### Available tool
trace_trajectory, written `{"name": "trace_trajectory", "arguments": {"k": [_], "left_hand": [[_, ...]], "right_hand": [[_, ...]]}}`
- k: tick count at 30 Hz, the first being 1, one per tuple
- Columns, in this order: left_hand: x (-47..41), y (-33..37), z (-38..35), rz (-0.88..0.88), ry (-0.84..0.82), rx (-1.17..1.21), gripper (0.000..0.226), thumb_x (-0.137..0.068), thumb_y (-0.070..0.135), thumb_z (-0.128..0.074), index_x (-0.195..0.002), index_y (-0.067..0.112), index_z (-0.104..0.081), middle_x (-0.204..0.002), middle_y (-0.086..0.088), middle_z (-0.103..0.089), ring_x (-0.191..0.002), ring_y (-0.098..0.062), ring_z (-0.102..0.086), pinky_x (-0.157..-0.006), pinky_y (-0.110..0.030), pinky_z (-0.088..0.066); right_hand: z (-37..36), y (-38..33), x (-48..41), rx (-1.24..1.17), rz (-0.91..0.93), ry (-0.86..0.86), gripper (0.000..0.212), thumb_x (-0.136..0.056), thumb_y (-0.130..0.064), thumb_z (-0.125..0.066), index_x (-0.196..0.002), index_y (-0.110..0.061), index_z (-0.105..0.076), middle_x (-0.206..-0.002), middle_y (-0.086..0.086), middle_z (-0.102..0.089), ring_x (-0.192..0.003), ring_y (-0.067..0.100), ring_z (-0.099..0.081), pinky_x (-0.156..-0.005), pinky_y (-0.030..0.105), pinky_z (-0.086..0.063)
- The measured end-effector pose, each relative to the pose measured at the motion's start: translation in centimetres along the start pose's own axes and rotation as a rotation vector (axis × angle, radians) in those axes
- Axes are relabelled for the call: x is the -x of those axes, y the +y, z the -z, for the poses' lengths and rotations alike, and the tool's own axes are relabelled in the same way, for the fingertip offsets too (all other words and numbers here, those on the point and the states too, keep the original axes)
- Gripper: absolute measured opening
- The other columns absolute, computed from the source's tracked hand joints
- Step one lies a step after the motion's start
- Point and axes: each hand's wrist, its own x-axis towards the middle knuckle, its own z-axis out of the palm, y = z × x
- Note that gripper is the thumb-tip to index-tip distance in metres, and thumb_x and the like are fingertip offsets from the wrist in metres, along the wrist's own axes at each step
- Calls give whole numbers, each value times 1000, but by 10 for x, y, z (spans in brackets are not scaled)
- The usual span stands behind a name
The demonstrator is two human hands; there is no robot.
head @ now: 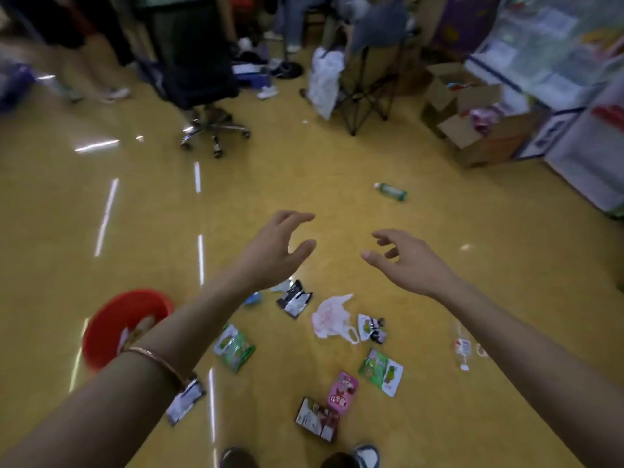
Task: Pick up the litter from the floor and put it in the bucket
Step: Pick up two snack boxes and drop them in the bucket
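Dim, blurred edges — glare streaks on floor (135, 204).

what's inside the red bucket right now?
The red bucket holds at least one pale, blurred piece of litter by its right wall. The left forearm covers the bucket's right edge, so anything beneath it cannot be seen.

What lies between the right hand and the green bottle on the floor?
Nothing: in the head view only bare yellow floor shows between the right hand and the green bottle.
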Motion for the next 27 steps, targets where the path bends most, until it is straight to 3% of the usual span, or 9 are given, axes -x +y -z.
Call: {"name": "trace_trajectory", "arguments": {"k": [6, 12, 17, 27], "left_hand": [[74, -18, 14, 249, 91, -23, 48, -93, 31, -52, -139, 23, -40, -142, -2, -37, -126, -17, -42, -94, -19, -29], [155, -38, 27, 406, 224, -24, 51, -94, 35, -51, -142, 26, -37, -144, 0, -34, -126, -16, -42, -95, -20, -30], [197, -52, 0, 440, 284, 21, 51, -92, 38, -52, -140, 27, -38, -141, 1, -37, -125, -15, -42, -96, -19, -29], [210, -41, -24, 502, 406, 72, 48, -93, 36, -53, -138, 25, -41, -135, 2, -40, -119, -8, -41, -94, -18, -29]], "right_hand": [[-35, -29, -14, 44, 207, -223, 64, -87, -57, -50, -140, -22, -41, -135, -1, -48, -104, 14, -57, -85, 28, -47], [-63, -66, -1, 164, 342, -335, 64, -86, -60, -50, -140, -25, -40, -135, -4, -47, -101, 11, -55, -81, 26, -44], [-86, -74, 22, 240, 418, -389, 65, -86, -58, -50, -140, -25, -39, -135, -4, -47, -102, 9, -54, -80, 24, -42], [-96, -85, 10, 161, 504, -427, 61, -87, -53, -55, -140, -26, -39, -130, -5, -51, -104, 8, -53, -82, 24, -45]]}}
